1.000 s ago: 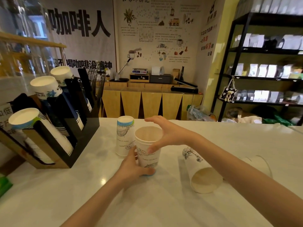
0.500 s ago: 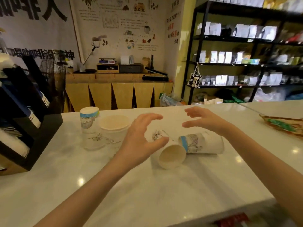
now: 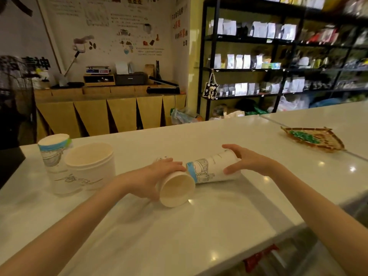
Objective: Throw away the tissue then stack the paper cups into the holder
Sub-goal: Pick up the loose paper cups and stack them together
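Head view. Your left hand is curled over a white paper cup lying on its side, fingers across the top of the wall, thumb underneath; its open mouth faces you. Grip looks closed around it.

Your right hand is half open, fingers spread, and cups the wide end of a second white paper cup with a blue band and line drawing. That cup also lies on its side; fingertips are on top, thumb is against the near wall. The blue-banded bottom points toward the first cup and touches it or sits just beside it; cannot tell which.

Both cups rest on the glossy white countertop, near its middle.

To the left stand two more cups, close together: an upright white paper cup with its mouth up, and behind it an inverted white paper cup with a blue band.

The black cup holder's corner shows at the far left edge, well apart from your hands.

A woven brown tray with green contents sits at far right. No tissue identifiable.
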Available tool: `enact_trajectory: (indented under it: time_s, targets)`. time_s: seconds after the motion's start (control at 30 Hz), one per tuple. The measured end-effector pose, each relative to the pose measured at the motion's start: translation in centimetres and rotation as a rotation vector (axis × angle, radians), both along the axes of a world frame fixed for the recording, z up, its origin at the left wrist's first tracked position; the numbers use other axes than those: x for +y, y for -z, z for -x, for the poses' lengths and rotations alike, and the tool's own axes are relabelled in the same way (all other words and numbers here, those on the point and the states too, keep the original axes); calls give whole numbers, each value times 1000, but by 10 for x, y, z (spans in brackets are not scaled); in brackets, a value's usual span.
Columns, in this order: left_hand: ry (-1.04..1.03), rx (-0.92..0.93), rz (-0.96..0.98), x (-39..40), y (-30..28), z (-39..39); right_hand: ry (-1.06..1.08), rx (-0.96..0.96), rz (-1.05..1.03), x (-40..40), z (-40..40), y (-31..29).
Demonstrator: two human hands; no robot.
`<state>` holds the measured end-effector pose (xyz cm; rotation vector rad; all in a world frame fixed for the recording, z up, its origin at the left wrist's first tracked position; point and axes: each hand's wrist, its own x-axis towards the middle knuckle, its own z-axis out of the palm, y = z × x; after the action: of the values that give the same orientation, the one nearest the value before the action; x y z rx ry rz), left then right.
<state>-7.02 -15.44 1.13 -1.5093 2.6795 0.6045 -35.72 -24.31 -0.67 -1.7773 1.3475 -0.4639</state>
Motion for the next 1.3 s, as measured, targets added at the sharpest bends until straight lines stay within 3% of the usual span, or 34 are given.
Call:
enact_trajectory:
  time_s: [0.23, 0.47, 0.7, 1.03, 1.3]
  targets:
    - [36, 42, 178, -5, 7, 11, -11, -75, -68, -5, 6, 14]
    - [-168, 558, 286, 4, -32, -5, 96, -244, 38, -15, -23, -4]
    - [-367, 1046, 359, 38, -99, -41, 33, -408, 247, -12, -88, -43]
    - [-740, 999, 628, 61, -135, -106, -96, -763, 394, 20, -177, -125]
    - [-885, 848, 469, 62, -78, -124, -112, -990, 448, 31, -218, -169]
